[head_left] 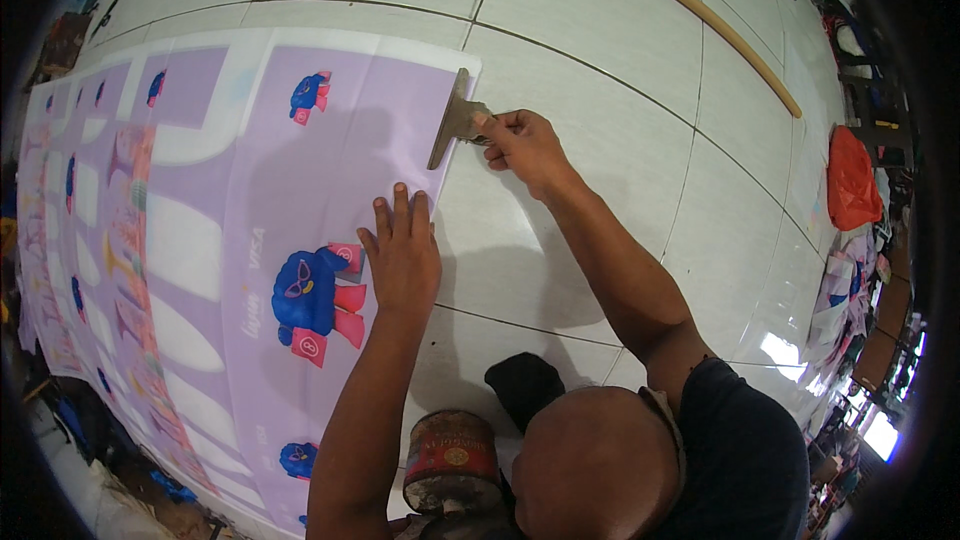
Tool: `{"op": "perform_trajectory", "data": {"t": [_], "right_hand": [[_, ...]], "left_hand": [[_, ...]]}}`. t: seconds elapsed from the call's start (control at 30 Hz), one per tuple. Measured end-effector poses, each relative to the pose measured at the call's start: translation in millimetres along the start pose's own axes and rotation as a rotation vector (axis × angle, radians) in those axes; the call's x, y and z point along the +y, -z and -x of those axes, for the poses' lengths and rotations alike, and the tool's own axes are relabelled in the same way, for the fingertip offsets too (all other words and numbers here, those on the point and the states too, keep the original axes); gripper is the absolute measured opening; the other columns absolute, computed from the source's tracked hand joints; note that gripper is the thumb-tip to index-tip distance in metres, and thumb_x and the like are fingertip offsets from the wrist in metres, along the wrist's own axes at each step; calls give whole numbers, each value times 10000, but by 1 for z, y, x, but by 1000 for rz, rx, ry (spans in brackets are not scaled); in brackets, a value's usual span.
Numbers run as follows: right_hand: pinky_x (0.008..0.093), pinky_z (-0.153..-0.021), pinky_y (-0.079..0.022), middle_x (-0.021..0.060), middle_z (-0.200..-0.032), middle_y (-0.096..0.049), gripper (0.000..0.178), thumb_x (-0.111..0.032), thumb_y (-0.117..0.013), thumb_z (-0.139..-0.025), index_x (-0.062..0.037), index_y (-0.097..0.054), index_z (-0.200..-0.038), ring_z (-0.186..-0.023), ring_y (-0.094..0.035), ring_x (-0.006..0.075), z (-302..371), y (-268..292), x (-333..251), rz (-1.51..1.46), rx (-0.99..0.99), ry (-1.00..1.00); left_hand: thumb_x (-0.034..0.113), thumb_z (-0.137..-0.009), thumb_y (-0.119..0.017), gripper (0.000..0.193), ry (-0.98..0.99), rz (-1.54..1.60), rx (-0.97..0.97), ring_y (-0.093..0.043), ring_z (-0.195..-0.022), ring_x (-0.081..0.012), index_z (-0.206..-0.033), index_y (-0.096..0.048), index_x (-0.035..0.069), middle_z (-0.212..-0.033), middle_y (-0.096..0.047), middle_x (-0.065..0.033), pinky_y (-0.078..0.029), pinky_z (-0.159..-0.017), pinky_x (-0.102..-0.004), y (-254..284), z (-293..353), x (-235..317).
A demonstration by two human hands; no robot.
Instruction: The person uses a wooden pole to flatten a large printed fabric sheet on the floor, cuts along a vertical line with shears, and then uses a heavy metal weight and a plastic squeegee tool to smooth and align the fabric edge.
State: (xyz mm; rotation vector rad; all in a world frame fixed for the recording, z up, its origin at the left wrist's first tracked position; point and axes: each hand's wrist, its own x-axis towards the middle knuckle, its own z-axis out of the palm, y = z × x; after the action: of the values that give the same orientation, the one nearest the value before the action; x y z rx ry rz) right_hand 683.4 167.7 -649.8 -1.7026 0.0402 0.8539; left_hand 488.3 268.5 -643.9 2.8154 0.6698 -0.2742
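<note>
A large printed sheet point(300, 170), lilac and white with blue cartoon figures, lies across the floor on the left. My left hand point(405, 252) rests flat on it near its right edge, fingers stretched out beside a big blue figure point(303, 290). In my right hand point(527, 148) is a wide metal scraper point(462, 118), gripped by its short handle between thumb and fingers. The scraper's long blade lies over the sheet's upper right edge, while the hand itself is over the bare tiles.
White floor tiles point(590, 110) extend to the right of the sheet. A worn red tin point(452, 455) stands at the bottom middle, near a black object point(525, 388). A long tan pole point(690, 10) lies at the upper right. Further right are a red plastic bag point(852, 180) and clutter.
</note>
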Motion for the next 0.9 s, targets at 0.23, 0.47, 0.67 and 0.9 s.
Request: {"op": "perform_trajectory", "data": {"t": [0.23, 0.47, 0.67, 0.9], "right_hand": [[290, -600, -550, 171, -842, -638, 580, -396, -732, -878, 129, -550, -1045, -704, -629, 180, 0, 0, 0, 6, 2, 13], [297, -596, -552, 171, -842, -636, 598, -416, -742, -867, 130, -561, -1031, -703, -626, 180, 1, 1, -3, 13, -2, -16], [305, -668, -556, 141, -852, -625, 602, -460, -744, -860, 88, -573, -1042, -725, -615, 183, 1, 2, -4, 26, -21, -30], [306, -667, -553, 147, -857, -623, 597, -453, -745, -861, 86, -570, -1048, -735, -616, 184, 1, 5, -4, -9, -27, -49]], "left_hand": [[169, -973, -525, 446, 0, -7, -1, -346, -1385, -452, -1397, -438, 63, -1528, -352, -187, -312, -1065, -665, 1, 0, 1], [205, -985, -513, 417, 50, 107, 4, -349, -1392, -428, -1365, -447, 45, -1516, -369, -185, -307, -1075, -654, 2, -2, -1], [197, -980, -532, 378, 90, 174, 86, -403, -1369, -389, -1320, -484, 39, -1492, -414, -169, -351, -1059, -625, -4, -2, -7], [206, -1003, -494, 381, 109, 164, 60, -409, -1364, -395, -1340, -476, 28, -1498, -405, -179, -358, -1072, -585, -3, -7, -8]]}}
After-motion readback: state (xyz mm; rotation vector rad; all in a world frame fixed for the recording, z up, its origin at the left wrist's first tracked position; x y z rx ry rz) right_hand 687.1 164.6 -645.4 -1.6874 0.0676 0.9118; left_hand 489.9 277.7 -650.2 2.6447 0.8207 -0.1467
